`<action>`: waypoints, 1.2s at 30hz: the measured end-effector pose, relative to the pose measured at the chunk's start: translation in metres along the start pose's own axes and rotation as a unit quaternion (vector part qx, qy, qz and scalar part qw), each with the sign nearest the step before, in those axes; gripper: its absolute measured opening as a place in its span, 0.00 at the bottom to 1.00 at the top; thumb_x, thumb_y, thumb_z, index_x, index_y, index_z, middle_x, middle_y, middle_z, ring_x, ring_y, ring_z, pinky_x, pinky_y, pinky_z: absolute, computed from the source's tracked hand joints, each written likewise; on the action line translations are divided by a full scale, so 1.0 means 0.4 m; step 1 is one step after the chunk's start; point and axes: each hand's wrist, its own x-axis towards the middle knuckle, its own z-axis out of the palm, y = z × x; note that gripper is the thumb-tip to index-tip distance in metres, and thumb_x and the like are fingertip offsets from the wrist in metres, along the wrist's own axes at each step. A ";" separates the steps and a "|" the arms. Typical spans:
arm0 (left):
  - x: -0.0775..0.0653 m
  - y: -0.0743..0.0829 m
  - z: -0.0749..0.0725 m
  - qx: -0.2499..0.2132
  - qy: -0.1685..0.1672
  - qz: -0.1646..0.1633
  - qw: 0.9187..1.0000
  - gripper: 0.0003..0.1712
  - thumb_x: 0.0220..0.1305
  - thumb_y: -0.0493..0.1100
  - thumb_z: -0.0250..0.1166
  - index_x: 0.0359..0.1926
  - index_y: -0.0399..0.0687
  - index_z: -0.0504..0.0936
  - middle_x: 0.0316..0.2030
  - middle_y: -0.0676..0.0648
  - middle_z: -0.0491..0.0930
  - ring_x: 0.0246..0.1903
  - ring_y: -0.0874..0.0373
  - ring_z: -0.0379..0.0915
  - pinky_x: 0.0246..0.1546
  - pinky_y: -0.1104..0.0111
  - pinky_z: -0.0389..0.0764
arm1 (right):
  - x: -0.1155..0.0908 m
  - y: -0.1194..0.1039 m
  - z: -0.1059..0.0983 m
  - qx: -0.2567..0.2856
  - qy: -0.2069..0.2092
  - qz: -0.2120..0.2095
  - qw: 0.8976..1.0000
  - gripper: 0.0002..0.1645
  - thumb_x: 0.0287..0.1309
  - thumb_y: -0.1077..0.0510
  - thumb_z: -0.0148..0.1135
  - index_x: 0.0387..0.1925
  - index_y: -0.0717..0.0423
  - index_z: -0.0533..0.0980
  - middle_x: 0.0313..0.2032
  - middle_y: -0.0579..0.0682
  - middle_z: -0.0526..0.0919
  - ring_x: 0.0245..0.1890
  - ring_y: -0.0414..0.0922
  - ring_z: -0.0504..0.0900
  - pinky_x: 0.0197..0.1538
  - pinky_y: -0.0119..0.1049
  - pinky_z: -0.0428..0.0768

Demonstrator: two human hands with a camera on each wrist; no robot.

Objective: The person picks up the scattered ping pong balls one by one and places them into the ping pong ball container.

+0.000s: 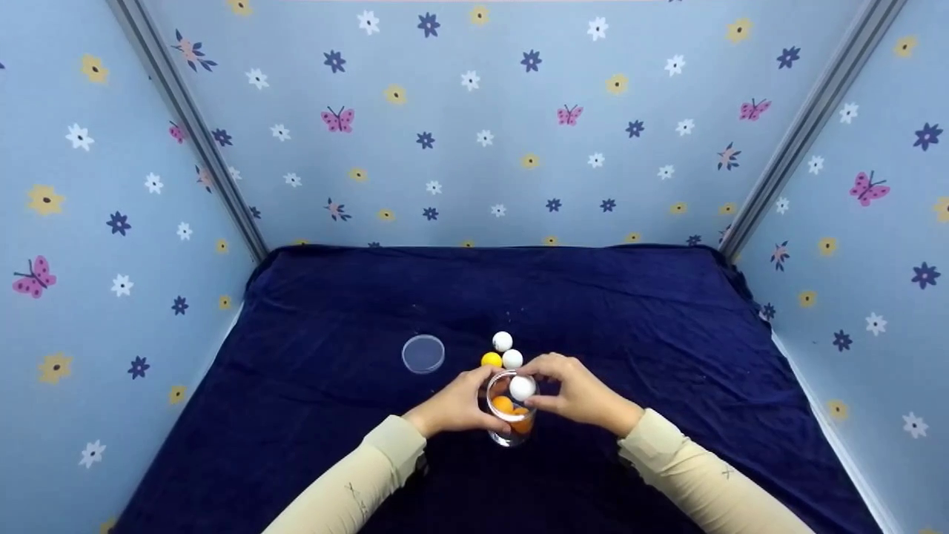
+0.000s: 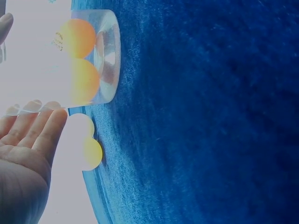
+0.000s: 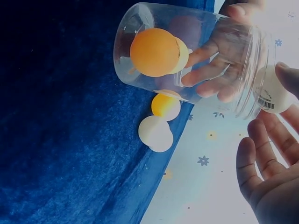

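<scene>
My left hand [image 1: 461, 404] holds a clear jar [image 1: 508, 439] near its rim, with the thumb on the near side and fingers on the far side. Orange table tennis balls [image 3: 154, 52] lie inside the jar. At the jar's open mouth, my right hand [image 1: 582, 391] pinches a white table tennis ball [image 1: 522, 388] between thumb and fingers. The right wrist view shows a barcode-like print on this white ball [image 3: 275, 91]. Just beyond the jar, two white balls [image 1: 502, 341] and a yellow ball [image 1: 491, 360] sit close together on the cloth.
A round clear lid [image 1: 423, 354] lies flat on the dark blue cloth [image 1: 608, 311], left of the loose balls. Patterned blue wall panels [image 1: 460, 111] stand at the back and on both sides. Bright glare washes out part of the left wrist view.
</scene>
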 end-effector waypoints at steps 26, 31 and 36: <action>-0.005 -0.007 0.007 -0.012 0.009 0.012 1.000 0.47 0.50 0.39 0.88 0.70 0.40 0.77 0.63 0.43 0.86 0.61 0.51 0.86 0.66 0.61 0.85 | -0.003 0.011 0.002 -0.041 -0.004 -0.016 0.999 0.23 0.55 0.60 0.83 0.52 0.60 0.88 0.47 0.54 0.93 0.45 0.52 0.88 0.50 0.45 0.86; -0.006 -0.007 0.007 -0.021 0.005 0.013 1.000 0.48 0.51 0.41 0.88 0.70 0.37 0.76 0.63 0.38 0.86 0.61 0.46 0.86 0.66 0.60 0.85 | 0.004 0.016 -0.013 -0.028 0.023 -0.012 0.999 0.22 0.56 0.61 0.83 0.52 0.62 0.87 0.45 0.57 0.93 0.42 0.54 0.88 0.46 0.46 0.89; -0.008 -0.009 0.010 -0.038 0.006 0.018 0.999 0.48 0.52 0.40 0.88 0.71 0.35 0.75 0.64 0.33 0.83 0.63 0.35 0.83 0.69 0.51 0.83 | 0.009 0.034 -0.032 -0.037 0.064 0.005 0.997 0.21 0.56 0.63 0.83 0.51 0.61 0.87 0.43 0.57 0.92 0.39 0.54 0.87 0.40 0.47 0.89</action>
